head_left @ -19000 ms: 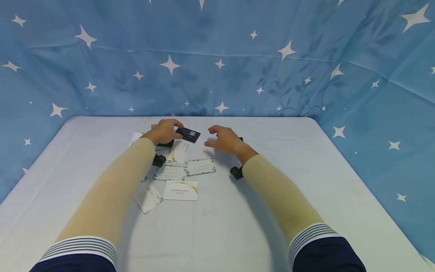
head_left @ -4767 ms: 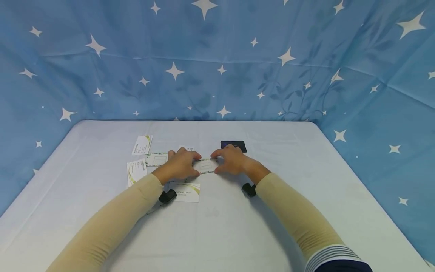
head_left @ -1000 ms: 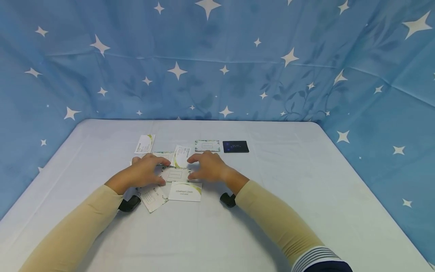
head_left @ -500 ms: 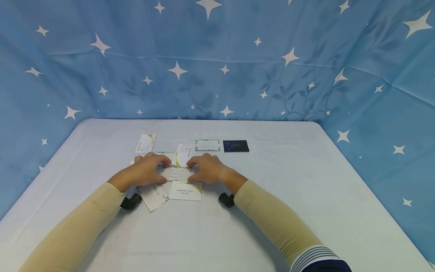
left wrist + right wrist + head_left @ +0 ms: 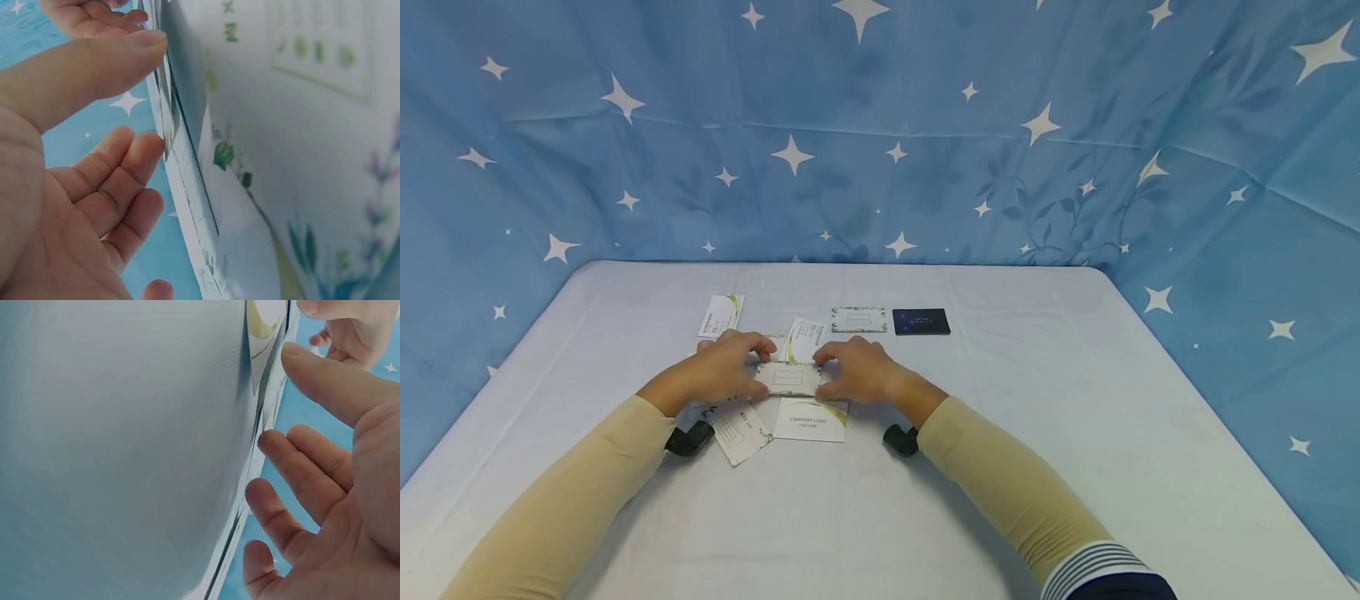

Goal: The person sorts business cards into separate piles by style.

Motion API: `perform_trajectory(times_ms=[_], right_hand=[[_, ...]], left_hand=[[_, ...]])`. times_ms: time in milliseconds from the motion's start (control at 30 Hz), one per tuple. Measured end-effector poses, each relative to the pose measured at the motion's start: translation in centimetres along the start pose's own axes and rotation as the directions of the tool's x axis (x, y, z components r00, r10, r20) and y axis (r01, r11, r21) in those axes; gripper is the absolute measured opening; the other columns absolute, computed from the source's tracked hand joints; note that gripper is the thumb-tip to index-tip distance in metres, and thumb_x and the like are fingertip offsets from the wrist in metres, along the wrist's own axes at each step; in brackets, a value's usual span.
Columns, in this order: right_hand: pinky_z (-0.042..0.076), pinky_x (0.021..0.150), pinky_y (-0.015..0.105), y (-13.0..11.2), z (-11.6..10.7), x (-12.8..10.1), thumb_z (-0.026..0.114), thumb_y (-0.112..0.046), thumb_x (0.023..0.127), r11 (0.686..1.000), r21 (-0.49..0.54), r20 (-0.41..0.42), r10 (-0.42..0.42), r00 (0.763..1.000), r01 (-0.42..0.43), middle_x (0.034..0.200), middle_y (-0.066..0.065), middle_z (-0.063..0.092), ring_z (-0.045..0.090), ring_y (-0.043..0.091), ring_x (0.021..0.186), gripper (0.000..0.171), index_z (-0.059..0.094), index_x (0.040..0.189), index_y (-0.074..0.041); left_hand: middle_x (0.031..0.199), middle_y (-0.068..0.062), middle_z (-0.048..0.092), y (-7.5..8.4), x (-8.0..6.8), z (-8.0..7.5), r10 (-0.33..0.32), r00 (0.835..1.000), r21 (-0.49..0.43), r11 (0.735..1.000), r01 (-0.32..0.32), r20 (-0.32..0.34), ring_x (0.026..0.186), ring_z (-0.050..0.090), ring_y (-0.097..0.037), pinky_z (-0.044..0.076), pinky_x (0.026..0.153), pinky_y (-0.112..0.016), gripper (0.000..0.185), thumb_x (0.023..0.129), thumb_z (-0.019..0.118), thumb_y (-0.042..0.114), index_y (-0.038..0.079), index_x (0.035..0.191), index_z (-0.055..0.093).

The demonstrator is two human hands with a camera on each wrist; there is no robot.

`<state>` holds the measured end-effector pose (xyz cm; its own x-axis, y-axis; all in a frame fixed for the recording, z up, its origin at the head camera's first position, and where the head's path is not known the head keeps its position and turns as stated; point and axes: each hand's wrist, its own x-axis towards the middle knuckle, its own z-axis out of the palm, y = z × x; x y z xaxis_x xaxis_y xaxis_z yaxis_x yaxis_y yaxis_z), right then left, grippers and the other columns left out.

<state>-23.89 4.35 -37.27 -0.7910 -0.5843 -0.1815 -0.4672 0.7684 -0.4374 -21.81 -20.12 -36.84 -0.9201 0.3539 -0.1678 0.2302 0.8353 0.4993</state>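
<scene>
A white card (image 5: 788, 377) with a leafy green border and a faint printed rectangle is pinched at its short ends by the left hand (image 5: 724, 375) and the right hand (image 5: 859, 372), just above the bench (image 5: 1075, 417), among other scattered cards.

On the tabletop (image 5: 1075, 433), a framed card (image 5: 788, 378) sits between the left hand (image 5: 722, 375) at 9 o'clock and the right hand (image 5: 857, 375) at 3 o'clock. A logo card (image 5: 810, 420) lies at its 6 o'clock; two cards (image 5: 858, 320) (image 5: 921, 322) lie side by side toward 1 o'clock.
</scene>
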Motion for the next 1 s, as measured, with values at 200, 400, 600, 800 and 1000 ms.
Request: perform_trajectory(times_ms=[200,400,600,800,1000], right_hand=[[0.034,0.104,0.047,0.1,-0.1,0.0,0.078,-0.045,0.086,0.998,-0.051,-0.056,-0.034,0.998,0.031,0.139,-0.002,0.059,0.047,0.025,0.124,0.067,0.057,0.143,-0.019],[0.035,0.104,0.045,0.7,-0.5,-0.2,0.078,-0.040,0.087,1.000,-0.020,-0.113,-0.017,0.993,0.015,0.134,-0.001,0.060,0.048,0.023,0.121,0.061,0.059,0.141,-0.020],[0.039,0.101,0.042,1.9,-1.5,-0.7,0.078,-0.037,0.087,0.997,0.080,-0.144,0.030,0.989,-0.019,0.132,0.002,0.059,0.046,0.023,0.122,0.059,0.059,0.140,-0.019],[0.041,0.099,0.042,3.1,-2.6,-0.8,0.078,-0.033,0.088,0.993,0.117,-0.167,0.034,0.985,-0.015,0.135,0.005,0.058,0.047,0.026,0.122,0.059,0.059,0.140,-0.016],[0.040,0.097,0.047,4.5,-3.8,-0.4,0.075,-0.034,0.090,0.993,0.080,-0.180,0.103,0.978,-0.090,0.136,0.008,0.056,0.046,0.029,0.121,0.059,0.056,0.144,-0.019]], left_hand=[[0.121,-0.004,0.062,0.3,0.2,-0.3,0.032,0.999,-0.032,0.999,-0.033,-0.025,0.127,0.040,-0.033,0.022,0.097,-0.058,0.059,0.082,0.083,0.024,0.004,0.131,0.057],[0.124,-0.006,0.061,0.6,0.6,-0.3,0.063,0.996,-0.062,0.996,-0.067,-0.061,0.130,0.039,-0.034,0.020,0.099,-0.059,0.059,0.083,0.081,0.023,0.003,0.133,0.056],[0.131,-0.009,0.060,1.1,1.5,-0.4,0.081,0.994,-0.059,0.995,-0.085,-0.076,0.129,0.040,-0.034,0.021,0.100,-0.060,0.058,0.085,0.079,0.024,0.004,0.134,0.056],[0.131,-0.010,0.059,1.7,3.2,-0.7,0.095,0.993,-0.056,0.993,-0.099,-0.074,0.129,0.041,-0.034,0.022,0.099,-0.059,0.058,0.086,0.079,0.026,0.004,0.134,0.056],[0.134,-0.006,0.055,2.7,5.7,-0.7,0.050,0.997,-0.082,0.995,-0.054,-0.052,0.130,0.037,-0.030,0.024,0.101,-0.055,0.057,0.088,0.078,0.029,0.010,0.137,0.055]])
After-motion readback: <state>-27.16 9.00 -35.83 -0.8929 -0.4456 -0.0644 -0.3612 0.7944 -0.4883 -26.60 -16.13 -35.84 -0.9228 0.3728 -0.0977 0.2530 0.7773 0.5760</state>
